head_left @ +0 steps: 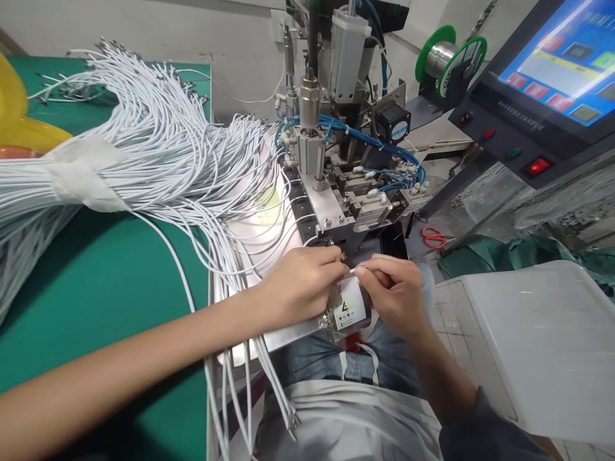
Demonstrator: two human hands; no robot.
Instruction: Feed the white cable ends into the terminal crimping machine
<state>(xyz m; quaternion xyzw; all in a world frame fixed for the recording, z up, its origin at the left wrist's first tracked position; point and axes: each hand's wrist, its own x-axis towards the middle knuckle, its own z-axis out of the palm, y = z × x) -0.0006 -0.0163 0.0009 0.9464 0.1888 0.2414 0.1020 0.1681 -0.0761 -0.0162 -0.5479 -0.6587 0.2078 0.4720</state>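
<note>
My left hand (300,285) is closed in a pinch at the front of the machine, around a thin white cable. Close beside it, my right hand (396,291) pinches the cable's short white end (354,270) between thumb and fingers. Fingers cover most of that cable. Just below both hands sits a metal cylinder with a white printed label (350,310). The machine's metal fixture block (331,211) stands right behind my fingers. Several white cables run from a large bundle (158,153) toward the machine and under my left forearm.
A green mat (120,275) lies under the bundle, which white wrapping (84,173) binds. At right are a touchscreen panel (552,83), a wire spool (442,61), red-handled scissors (434,237) and a white plastic lid or bin (538,339). A yellow object (29,131) shows at far left.
</note>
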